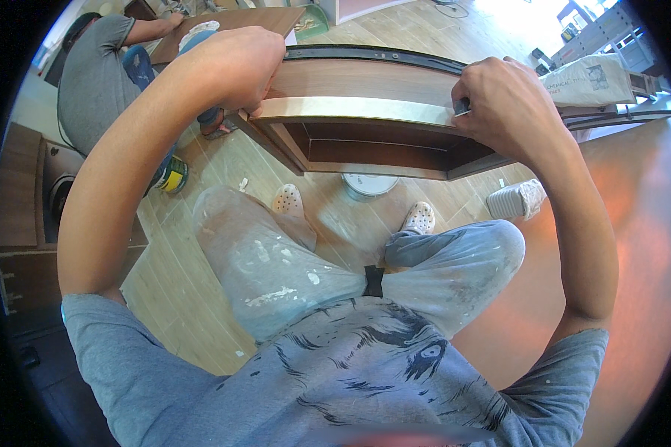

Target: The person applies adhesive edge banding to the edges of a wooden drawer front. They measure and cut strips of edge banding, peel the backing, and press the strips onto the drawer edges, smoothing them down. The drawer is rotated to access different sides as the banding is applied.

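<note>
A brown wooden drawer-like box [373, 154] stands in front of my knees, its hollow side toward me. Along its upper near edge runs a pale, shiny strip [365, 110], and a black metal rail [380, 54] lies across the far edge. At the strip's left end my left hand [250, 71] is closed, its thumb against the corner. My right hand [499, 108] is closed at the other end, pinching a small dark piece [462, 106] with a pale edge against the strip. The fingers mostly hide that piece, so its kind is unclear.
Another person [101, 78] crouches at the far left beside a wooden panel [235, 22]. A paint can [173, 176], a white-lidded bucket [370, 185] and a white ribbed container [516, 200] stand on the tiled floor. A large brown panel [574, 261] fills the right; a paper sack [589, 80] lies beyond.
</note>
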The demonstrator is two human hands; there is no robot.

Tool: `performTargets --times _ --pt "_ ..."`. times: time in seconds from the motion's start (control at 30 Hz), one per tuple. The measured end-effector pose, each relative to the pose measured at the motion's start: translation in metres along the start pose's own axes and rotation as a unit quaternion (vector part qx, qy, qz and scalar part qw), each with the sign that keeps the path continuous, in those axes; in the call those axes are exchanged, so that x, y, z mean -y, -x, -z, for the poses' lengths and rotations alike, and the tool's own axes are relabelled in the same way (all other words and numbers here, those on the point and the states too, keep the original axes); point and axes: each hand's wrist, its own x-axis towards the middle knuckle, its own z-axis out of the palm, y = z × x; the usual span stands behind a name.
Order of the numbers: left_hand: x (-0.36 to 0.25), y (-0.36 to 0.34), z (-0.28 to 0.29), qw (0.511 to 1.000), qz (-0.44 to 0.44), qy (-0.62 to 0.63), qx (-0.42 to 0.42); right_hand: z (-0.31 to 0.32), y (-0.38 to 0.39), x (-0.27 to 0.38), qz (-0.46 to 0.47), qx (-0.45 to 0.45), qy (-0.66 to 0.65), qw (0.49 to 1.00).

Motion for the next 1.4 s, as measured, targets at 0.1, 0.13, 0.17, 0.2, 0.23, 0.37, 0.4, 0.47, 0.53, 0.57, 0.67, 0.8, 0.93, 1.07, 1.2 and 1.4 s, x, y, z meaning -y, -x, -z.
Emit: performTargets --times 0.1,0.13,0.17,0.2,0.23,0.37,0.4,0.47,0.53,0.57,0.67,0.8,0.93,1.07,1.2,1.4 --pt "-0.002 0.001 0.003 1.000 0.004 0.001 0.006 0.001 0.000 0.001 0.000 0.002 0.001 1.000" --pt "-0.003 0.001 0.004 1.000 0.006 0.001 0.006 0.002 0.000 0.002 0.005 0.005 0.009 1.000" --pt "-0.003 0.002 0.005 1.000 0.006 0.004 0.008 0.003 0.001 0.002 0.007 0.010 0.014 1.000" --pt "-0.004 0.002 0.006 1.000 0.006 0.006 0.010 0.004 0.001 0.002 0.013 0.005 0.019 1.000" --pt "-0.005 0.002 0.007 1.000 0.006 0.008 0.012 0.005 0.001 0.002 0.014 0.011 0.017 1.000" --pt "-0.006 -0.003 0.009 0.998 0.021 -0.025 0.054 0.005 0.001 0.003 0.025 0.001 0.017 1.000" --pt "-0.005 -0.003 0.008 0.998 0.019 -0.031 0.046 0.004 0.001 0.004 0.028 -0.002 0.023 0.999" --pt "-0.004 -0.003 0.005 0.999 0.010 -0.028 0.021 0.004 0.001 0.003 0.017 0.009 0.010 1.000" --pt "-0.002 -0.002 0.002 1.000 -0.002 -0.017 -0.006 0.003 0.000 0.003 0.011 0.014 0.004 1.000" --pt "-0.001 -0.003 0.002 1.000 -0.004 -0.015 -0.002 0.003 0.000 0.003 0.009 0.014 0.003 1.000" --pt "0.000 -0.010 0.005 1.000 -0.003 -0.027 0.014 0.003 -0.003 0.004 0.004 0.014 0.001 1.000" --pt "-0.004 -0.007 0.008 0.999 0.016 -0.041 0.015 0.005 -0.004 0.003 -0.011 0.029 -0.002 1.000" --pt "-0.022 0.045 -0.021 0.990 0.004 -0.018 -0.142 0.001 -0.004 0.001 -0.008 0.008 -0.017 1.000" --pt "-0.069 0.070 -0.069 0.960 -0.042 0.019 -0.277 -0.001 -0.007 0.001 -0.004 0.019 -0.003 1.000" --pt "-0.102 0.056 -0.100 0.958 0.000 0.158 -0.238 0.002 -0.007 0.003 -0.011 0.019 -0.005 1.000" --pt "-0.096 0.078 -0.099 0.966 0.109 0.108 -0.207 0.003 -0.004 0.003 -0.016 0.033 0.012 0.999"
